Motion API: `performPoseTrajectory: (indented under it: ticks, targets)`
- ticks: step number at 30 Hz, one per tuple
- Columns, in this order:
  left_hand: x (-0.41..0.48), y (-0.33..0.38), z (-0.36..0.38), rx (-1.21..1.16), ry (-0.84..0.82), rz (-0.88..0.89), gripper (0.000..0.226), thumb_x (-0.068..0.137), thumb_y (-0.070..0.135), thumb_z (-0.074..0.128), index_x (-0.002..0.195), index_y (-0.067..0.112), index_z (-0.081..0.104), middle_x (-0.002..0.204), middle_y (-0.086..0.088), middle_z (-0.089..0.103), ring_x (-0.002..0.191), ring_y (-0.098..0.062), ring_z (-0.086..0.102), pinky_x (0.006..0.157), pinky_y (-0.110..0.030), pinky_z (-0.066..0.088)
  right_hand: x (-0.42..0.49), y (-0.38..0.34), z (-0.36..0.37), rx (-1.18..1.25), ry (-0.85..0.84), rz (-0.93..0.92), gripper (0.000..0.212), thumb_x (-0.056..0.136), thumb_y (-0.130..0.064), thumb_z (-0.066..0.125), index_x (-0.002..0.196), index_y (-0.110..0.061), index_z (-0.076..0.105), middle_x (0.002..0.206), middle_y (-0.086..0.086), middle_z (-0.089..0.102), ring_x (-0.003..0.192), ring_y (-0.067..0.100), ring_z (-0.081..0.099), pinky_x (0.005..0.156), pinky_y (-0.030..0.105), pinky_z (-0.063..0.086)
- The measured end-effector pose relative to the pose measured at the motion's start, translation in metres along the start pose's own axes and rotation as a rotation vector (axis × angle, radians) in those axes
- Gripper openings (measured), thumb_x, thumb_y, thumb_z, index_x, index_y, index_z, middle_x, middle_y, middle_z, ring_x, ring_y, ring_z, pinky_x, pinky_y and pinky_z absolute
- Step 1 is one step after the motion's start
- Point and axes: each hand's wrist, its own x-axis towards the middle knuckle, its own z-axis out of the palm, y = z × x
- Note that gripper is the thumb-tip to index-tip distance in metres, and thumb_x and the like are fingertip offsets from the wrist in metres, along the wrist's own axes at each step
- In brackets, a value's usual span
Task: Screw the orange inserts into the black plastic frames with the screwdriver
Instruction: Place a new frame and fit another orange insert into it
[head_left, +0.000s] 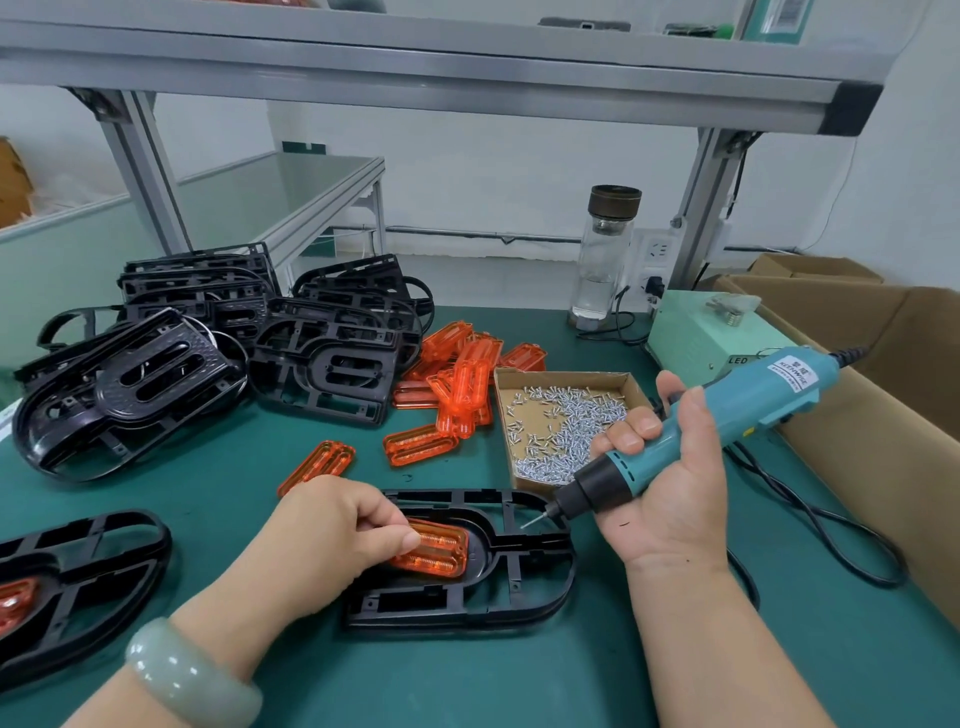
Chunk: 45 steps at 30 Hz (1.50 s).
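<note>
We read "LED" on the pale green power box at far right, and what looks like "KEENWISE" on the white label of the screwdriver.

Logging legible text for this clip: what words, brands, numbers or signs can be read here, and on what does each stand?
"LED": on the front of the pale green power box.
"KEENWISE", as best it reads: on the white label of the screwdriver.
Characters above and below that brand: too small to read.
Label on the upper shelf, top right: too blurred to read.
</note>
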Motion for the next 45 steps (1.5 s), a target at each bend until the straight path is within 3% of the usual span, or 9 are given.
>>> performPoseTrajectory:
  ticks: [3, 10, 18, 22, 28, 31, 37, 45]
  targets:
    - [0.002, 0.000, -0.006, 0.103, -0.090, -0.016, 0.021, 0.076, 0.036, 0.076, 0.059, 0.047, 0.068, 0.072, 0.029, 0.066, 0.070, 0.012, 0.059, 0.059, -0.005, 0.041, 0.001, 0.000, 0.000, 0.003, -0.007, 0.000, 0.023, 0.081, -0.039, 0.058, 0.098, -0.024, 0.059, 0.056, -0.010, 0.045, 0.045, 0.004, 0.043, 0.052, 0.017, 0.044]
    - [0.002, 0.010, -0.007, 0.360, -0.088, 0.077, 0.014, 0.079, 0.036, 0.071, 0.067, 0.038, 0.063, 0.077, 0.016, 0.062, 0.072, 0.003, 0.056, 0.062, -0.010, 0.041, 0.002, 0.001, 0.000, 0.001, -0.010, 0.002, 0.023, 0.081, -0.039, 0.058, 0.098, -0.024, 0.059, 0.056, -0.010, 0.046, 0.045, 0.004, 0.043, 0.053, 0.017, 0.044]
    - [0.003, -0.003, -0.006, 0.130, -0.104, -0.053, 0.019, 0.071, 0.029, 0.080, 0.062, 0.027, 0.064, 0.044, 0.015, 0.053, 0.042, 0.001, 0.044, 0.047, -0.011, 0.036, 0.003, 0.000, 0.000, 0.010, -0.011, 0.007, 0.022, 0.082, -0.039, 0.058, 0.097, -0.024, 0.059, 0.057, -0.010, 0.046, 0.046, 0.004, 0.043, 0.053, 0.017, 0.043]
    - [0.002, 0.003, -0.003, 0.265, -0.118, -0.011, 0.017, 0.076, 0.034, 0.075, 0.064, 0.037, 0.064, 0.052, 0.017, 0.059, 0.050, 0.008, 0.051, 0.049, -0.008, 0.036, 0.002, 0.001, 0.001, 0.002, -0.011, 0.001, 0.024, 0.080, -0.039, 0.058, 0.098, -0.024, 0.059, 0.056, -0.010, 0.046, 0.045, 0.004, 0.043, 0.053, 0.017, 0.044]
    - [0.002, 0.008, -0.002, 0.253, -0.110, 0.047, 0.024, 0.077, 0.028, 0.075, 0.062, 0.040, 0.060, 0.070, 0.011, 0.062, 0.068, 0.012, 0.054, 0.058, -0.006, 0.041, 0.000, 0.002, 0.001, 0.005, -0.016, 0.003, 0.023, 0.080, -0.039, 0.058, 0.098, -0.024, 0.059, 0.056, -0.010, 0.046, 0.045, 0.003, 0.043, 0.053, 0.017, 0.044]
    - [0.001, 0.011, 0.007, 0.229, -0.088, 0.067, 0.025, 0.078, 0.029, 0.074, 0.060, 0.040, 0.060, 0.070, 0.011, 0.063, 0.061, 0.003, 0.056, 0.057, -0.006, 0.040, 0.000, 0.005, 0.003, -0.011, -0.024, 0.007, 0.023, 0.080, -0.039, 0.059, 0.098, -0.024, 0.059, 0.056, -0.010, 0.047, 0.045, 0.004, 0.044, 0.053, 0.017, 0.043]
    - [0.001, 0.018, 0.020, 0.154, -0.073, 0.029, 0.022, 0.078, 0.029, 0.074, 0.060, 0.037, 0.063, 0.056, 0.012, 0.062, 0.052, 0.010, 0.053, 0.049, -0.005, 0.037, 0.000, 0.004, 0.001, -0.021, -0.027, 0.010, 0.023, 0.080, -0.039, 0.059, 0.098, -0.024, 0.059, 0.056, -0.010, 0.046, 0.045, 0.004, 0.043, 0.053, 0.017, 0.043]
    - [-0.001, 0.019, 0.018, 0.153, -0.095, 0.002, 0.017, 0.077, 0.031, 0.074, 0.063, 0.035, 0.066, 0.055, 0.012, 0.061, 0.050, 0.010, 0.051, 0.048, -0.005, 0.036, 0.000, 0.003, 0.001, -0.034, -0.024, 0.018, 0.024, 0.080, -0.039, 0.058, 0.099, -0.024, 0.058, 0.056, -0.010, 0.046, 0.045, 0.004, 0.042, 0.053, 0.017, 0.042]
